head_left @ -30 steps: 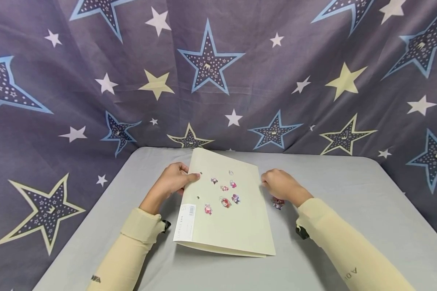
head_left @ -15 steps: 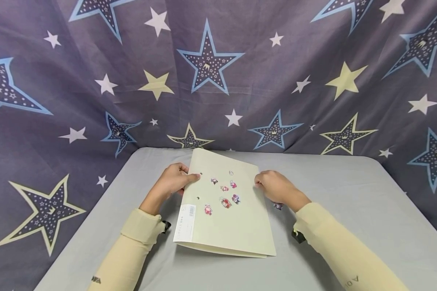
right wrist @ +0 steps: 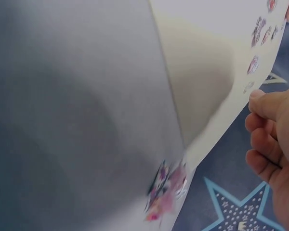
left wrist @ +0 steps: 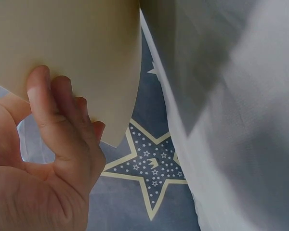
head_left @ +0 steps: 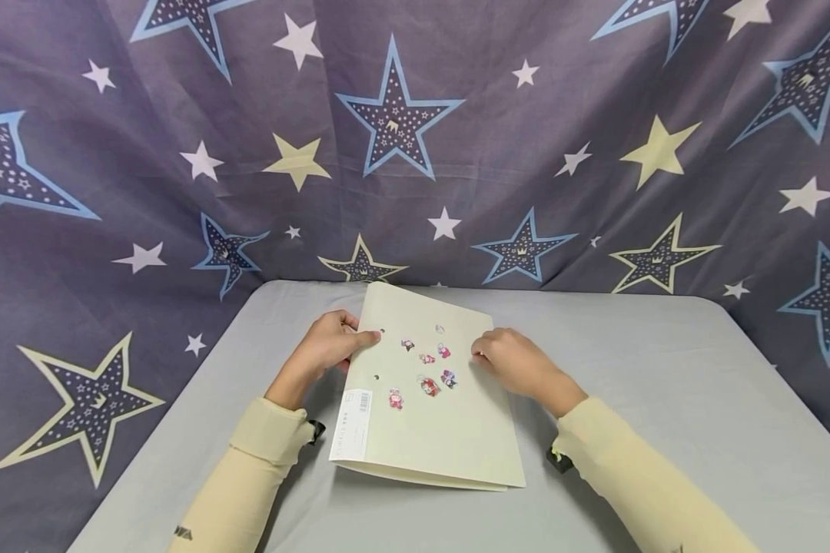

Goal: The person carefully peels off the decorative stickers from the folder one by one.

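A cream paper folder [head_left: 449, 438] slants on the grey-covered table, its near edge gaping slightly. Several small cartoon stickers [head_left: 429, 386] dot its upper half. My left hand [head_left: 328, 342] grips the folder's left edge, thumb on top; in the left wrist view its fingers [left wrist: 62, 110] lie against the underside. Over the folder's right edge is my right hand [head_left: 515, 361], fingers curled and thumb near the index finger. In the right wrist view its thumb tip [right wrist: 256, 95] is close to a pale sticker [right wrist: 249, 87]; anything held between the fingertips is too small or hidden to tell.
Loose colourful stickers [right wrist: 166, 190] lie beside the folder, hidden by the right hand in the head view. A white barcode label [head_left: 351, 426] sits at the folder's lower left. Behind the table [head_left: 664, 369] hangs a star-patterned curtain [head_left: 484, 184].
My right hand has moved left from beside the folder to over its right edge, covering the loose stickers from the head view. The left hand and folder have stayed put.
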Demonstrator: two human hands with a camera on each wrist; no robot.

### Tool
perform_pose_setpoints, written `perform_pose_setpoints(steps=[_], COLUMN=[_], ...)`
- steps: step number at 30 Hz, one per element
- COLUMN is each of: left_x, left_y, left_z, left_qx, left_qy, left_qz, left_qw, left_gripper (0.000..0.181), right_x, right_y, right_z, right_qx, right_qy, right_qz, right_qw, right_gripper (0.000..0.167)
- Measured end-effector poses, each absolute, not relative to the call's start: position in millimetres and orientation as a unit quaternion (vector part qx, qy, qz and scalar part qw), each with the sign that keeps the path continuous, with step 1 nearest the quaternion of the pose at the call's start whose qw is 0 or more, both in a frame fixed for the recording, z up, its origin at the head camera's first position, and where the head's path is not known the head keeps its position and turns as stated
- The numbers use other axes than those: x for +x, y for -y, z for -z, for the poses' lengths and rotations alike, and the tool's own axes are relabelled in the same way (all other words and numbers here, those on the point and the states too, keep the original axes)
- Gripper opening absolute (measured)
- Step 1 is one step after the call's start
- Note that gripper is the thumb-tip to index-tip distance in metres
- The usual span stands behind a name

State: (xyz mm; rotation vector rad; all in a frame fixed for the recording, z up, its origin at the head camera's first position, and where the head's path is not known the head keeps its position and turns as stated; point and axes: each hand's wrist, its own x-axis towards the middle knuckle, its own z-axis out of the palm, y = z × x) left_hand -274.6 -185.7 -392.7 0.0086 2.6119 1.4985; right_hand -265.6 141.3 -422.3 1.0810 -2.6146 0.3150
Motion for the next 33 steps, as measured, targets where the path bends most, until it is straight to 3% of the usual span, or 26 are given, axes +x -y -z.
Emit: perform_pose_setpoints(steps=[7,33], left_x=[-274.1,-274.7], left_y=[187.8,185.8], left_z=[394.6,393.5], left_qx=[0.001,0.001], left_qy=[-0.866,-0.865], left_qz=[-0.497,-0.497], left_qw=[0.066,0.066], left_gripper=[0.043,0.043], right_x=[-256.3,-235.6], right_y=[-129.8,-111.8], right_z=[422.5,424.2], right_qx=[0.409,0.463], right_qy=[0.889,0.865], right_qz=[-0.101,-0.069], right_qw=[0.177,0.182], right_gripper=[0.006,0.005])
